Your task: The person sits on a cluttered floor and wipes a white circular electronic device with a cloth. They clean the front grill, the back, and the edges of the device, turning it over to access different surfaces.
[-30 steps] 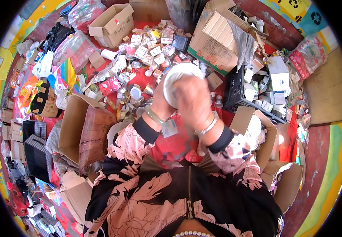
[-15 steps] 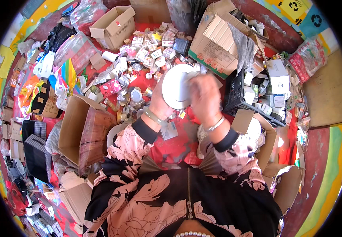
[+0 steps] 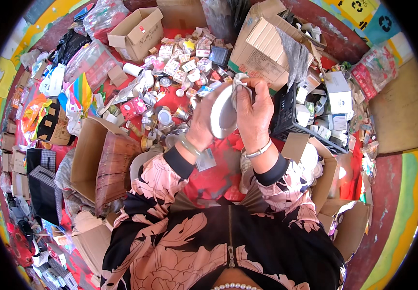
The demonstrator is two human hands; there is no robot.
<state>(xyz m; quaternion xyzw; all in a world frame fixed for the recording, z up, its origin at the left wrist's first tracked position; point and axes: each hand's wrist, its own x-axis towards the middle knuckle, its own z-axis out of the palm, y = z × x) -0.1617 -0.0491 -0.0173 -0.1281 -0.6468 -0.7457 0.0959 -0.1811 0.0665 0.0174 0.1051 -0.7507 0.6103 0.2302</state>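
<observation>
My left hand (image 3: 201, 124) grips a round white dish-shaped piece (image 3: 222, 116) by its left side. The piece is held tilted in front of me, so it shows as a narrow oval with a raised rim. My right hand (image 3: 258, 113) is closed on a greyish-white cloth (image 3: 240, 79), with the thumb pressing it against the right edge of the piece. The fingers behind the cloth are partly hidden. Past my hands lies a heap of small printed boxes (image 3: 189, 65). Several metal cans and lids (image 3: 164, 117) are scattered to the left of my left hand.
A black plastic crate (image 3: 281, 116) full of small boxes stands at right. Below it, a carton (image 3: 330, 169) holds white round pieces. An open carton (image 3: 90, 154) sits at left, another (image 3: 139, 36) at the back. Red sheeting (image 3: 214, 176) covers the floor.
The white piece has turned from facing up to a steep tilt. My right hand has moved from over its face to its far right edge, with the cloth now plainly visible.
</observation>
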